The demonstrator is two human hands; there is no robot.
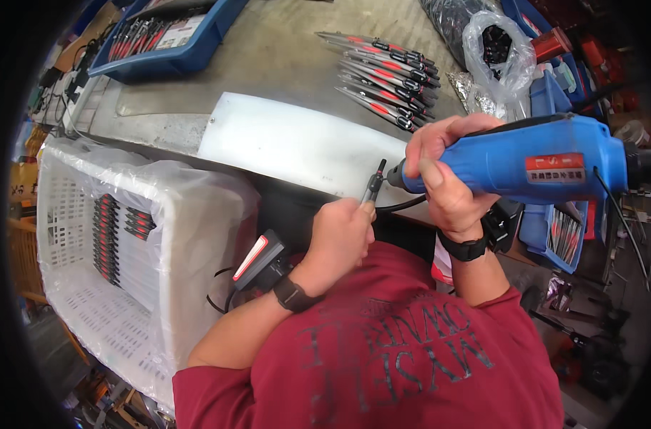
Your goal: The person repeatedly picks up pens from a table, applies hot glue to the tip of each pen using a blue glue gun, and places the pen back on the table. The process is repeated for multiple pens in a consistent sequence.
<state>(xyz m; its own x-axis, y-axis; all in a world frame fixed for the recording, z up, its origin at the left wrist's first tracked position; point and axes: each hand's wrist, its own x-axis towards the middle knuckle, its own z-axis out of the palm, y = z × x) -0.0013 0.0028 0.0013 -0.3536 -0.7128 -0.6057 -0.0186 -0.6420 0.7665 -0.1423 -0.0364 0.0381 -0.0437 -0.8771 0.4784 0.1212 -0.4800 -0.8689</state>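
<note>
My right hand (451, 189) is wrapped round the front of a blue electric screwdriver (497, 161), its nose pointing left. In my left hand (342, 232) a slim grey tool with a black end (374, 184) is gripped upright, its lower part hidden by the fingers. The screwdriver's dark nose is right beside that black end; I cannot tell whether they touch. Beyond my hands, a row of pointed grey tools with red and black parts (386, 75) lies on the metal table (297, 43). A white board (268, 139) rests along the table's near edge.
At left stands a white plastic-lined crate (164, 286) with rows of similar tools. A blue tray (189, 57) holds more at the far left. On the right are a clear bag of dark parts (497, 53) and a blue bin (558, 247). A cable hangs below the board.
</note>
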